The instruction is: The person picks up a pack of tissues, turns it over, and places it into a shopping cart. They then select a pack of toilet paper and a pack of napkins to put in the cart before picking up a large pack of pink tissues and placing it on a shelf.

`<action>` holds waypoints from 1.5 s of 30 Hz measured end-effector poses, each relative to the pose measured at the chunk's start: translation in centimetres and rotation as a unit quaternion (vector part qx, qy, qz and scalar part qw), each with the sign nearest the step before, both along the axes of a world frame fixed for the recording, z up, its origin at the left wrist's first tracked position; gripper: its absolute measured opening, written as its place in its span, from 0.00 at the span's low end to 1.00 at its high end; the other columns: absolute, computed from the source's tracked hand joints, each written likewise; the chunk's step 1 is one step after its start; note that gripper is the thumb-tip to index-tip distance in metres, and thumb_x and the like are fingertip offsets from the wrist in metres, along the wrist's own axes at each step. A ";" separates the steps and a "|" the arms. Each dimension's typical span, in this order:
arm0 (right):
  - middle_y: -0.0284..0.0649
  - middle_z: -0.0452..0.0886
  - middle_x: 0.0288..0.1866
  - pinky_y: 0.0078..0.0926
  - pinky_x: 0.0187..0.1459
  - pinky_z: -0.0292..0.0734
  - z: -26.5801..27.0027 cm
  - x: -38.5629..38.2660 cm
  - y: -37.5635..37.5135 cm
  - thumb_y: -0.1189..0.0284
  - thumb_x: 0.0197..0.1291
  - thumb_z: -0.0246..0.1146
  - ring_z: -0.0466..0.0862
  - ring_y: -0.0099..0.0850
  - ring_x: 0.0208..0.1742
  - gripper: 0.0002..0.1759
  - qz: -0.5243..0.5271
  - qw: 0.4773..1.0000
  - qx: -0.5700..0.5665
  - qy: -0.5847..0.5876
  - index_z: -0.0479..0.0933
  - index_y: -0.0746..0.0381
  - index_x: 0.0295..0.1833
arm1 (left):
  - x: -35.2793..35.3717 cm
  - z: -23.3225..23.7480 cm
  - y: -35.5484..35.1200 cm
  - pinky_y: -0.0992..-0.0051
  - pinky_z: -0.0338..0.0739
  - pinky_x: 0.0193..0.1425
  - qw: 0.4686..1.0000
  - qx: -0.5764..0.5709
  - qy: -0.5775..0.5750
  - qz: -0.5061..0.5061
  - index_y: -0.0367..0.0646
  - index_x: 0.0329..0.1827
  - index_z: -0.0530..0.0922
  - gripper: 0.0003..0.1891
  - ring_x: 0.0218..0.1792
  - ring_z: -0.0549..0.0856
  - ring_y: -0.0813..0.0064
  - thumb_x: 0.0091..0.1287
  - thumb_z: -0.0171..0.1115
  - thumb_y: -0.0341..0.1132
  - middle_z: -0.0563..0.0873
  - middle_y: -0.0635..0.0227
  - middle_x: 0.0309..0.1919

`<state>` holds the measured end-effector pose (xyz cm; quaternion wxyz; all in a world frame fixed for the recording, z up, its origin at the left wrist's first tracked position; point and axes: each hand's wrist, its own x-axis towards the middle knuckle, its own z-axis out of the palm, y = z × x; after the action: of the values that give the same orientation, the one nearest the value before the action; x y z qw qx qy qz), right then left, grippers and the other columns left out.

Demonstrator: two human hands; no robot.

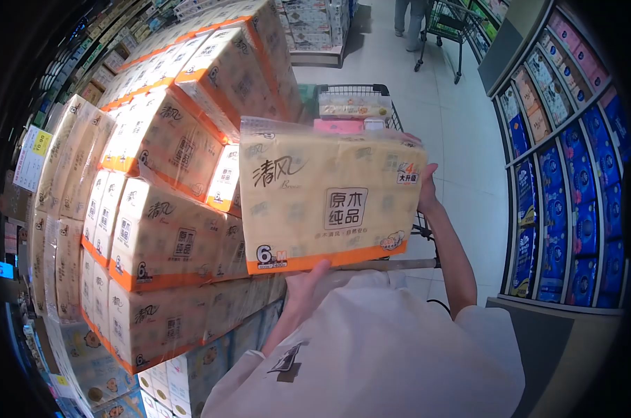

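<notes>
A large cream pack of tissues (294,209) with an orange bottom band is held up in front of my chest, tilted slightly. My left hand (307,280) supports its lower edge from below, thumb showing at the front and the other fingers hidden. On the pack's right end, my right hand (428,187) is closed around the side, with most of its fingers behind it. Just left of the held pack rises a stack of matching tissue packs (169,202). Behind it stands a shopping cart (354,89) with packaged goods inside, partly covered by the pack.
Shelves (553,167) with blue and pink packages line the right side. A pale tiled floor (462,125) runs down the aisle. Farther off, a person's legs (408,24) are beside another shopping cart (446,24). A price tag (33,157) hangs at the left.
</notes>
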<state>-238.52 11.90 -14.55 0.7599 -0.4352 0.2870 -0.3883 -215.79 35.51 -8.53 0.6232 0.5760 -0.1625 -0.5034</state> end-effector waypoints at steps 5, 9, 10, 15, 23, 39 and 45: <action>0.43 0.69 0.76 0.40 0.69 0.74 -1.5 0.0 0.3 0.29 0.68 0.37 0.76 0.37 0.71 0.52 -0.015 0.997 0.009 0.073 0.55 0.61 0.81 | 0.6 -1.8 1.1 0.70 0.78 0.62 0.991 -0.017 -0.129 -0.033 0.36 0.69 0.69 0.35 0.57 0.81 0.70 0.60 0.76 0.34 0.80 0.62 0.59; 0.42 0.71 0.75 0.41 0.71 0.71 2.2 3.0 1.6 0.32 0.71 0.41 0.75 0.37 0.72 0.48 -0.037 0.986 0.158 -0.046 0.59 0.58 0.80 | 1.3 -3.4 2.1 0.70 0.78 0.63 0.970 -0.049 -0.210 -0.110 0.36 0.69 0.69 0.35 0.58 0.81 0.70 0.61 0.76 0.38 0.80 0.62 0.59; 0.40 0.71 0.75 0.41 0.72 0.70 4.4 4.0 2.2 0.32 0.71 0.40 0.73 0.36 0.73 0.47 -0.040 0.977 0.194 -0.077 0.60 0.57 0.79 | 1.2 -3.1 2.2 0.69 0.77 0.63 0.967 -0.051 -0.219 -0.119 0.36 0.69 0.68 0.36 0.58 0.81 0.70 0.61 0.75 0.39 0.79 0.61 0.59; 0.40 0.71 0.74 0.42 0.72 0.70 2.3 6.1 3.3 0.34 0.74 0.38 0.73 0.36 0.73 0.45 -0.028 0.955 0.217 -0.203 0.59 0.58 0.79 | 1.1 -2.4 2.1 0.69 0.77 0.63 0.956 -0.064 -0.243 -0.153 0.37 0.70 0.67 0.37 0.58 0.81 0.69 0.61 0.75 0.41 0.79 0.61 0.60; 0.40 0.70 0.75 0.42 0.72 0.69 2.8 7.3 3.8 0.32 0.72 0.36 0.73 0.36 0.73 0.47 -0.039 0.953 0.210 -0.214 0.58 0.58 0.80 | 1.5 -2.1 1.5 0.68 0.77 0.64 0.942 -0.079 -0.257 -0.199 0.39 0.72 0.66 0.39 0.59 0.81 0.68 0.62 0.73 0.46 0.78 0.61 0.62; 0.42 0.66 0.79 0.43 0.74 0.66 5.8 3.1 3.0 0.29 0.68 0.37 0.68 0.39 0.77 0.51 -0.171 0.949 0.226 -0.139 0.57 0.57 0.81 | 3.6 -0.6 -1.2 0.65 0.76 0.66 0.956 -0.123 -0.200 -0.179 0.41 0.75 0.63 0.43 0.62 0.80 0.66 0.63 0.70 0.55 0.76 0.60 0.65; 0.44 0.69 0.76 0.39 0.72 0.68 11.9 1.4 4.0 0.46 0.71 0.45 0.72 0.38 0.74 0.41 -0.221 0.969 0.026 -0.107 0.59 0.63 0.79 | 3.5 3.9 -7.1 0.59 0.80 0.63 0.975 -0.136 0.175 0.029 0.42 0.76 0.60 0.44 0.63 0.79 0.63 0.65 0.63 0.60 0.73 0.62 0.68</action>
<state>-237.08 15.87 -2.63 0.6926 -0.2966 0.3035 -0.5834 -212.27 28.40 -4.61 0.7290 0.3933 -0.1014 -0.5511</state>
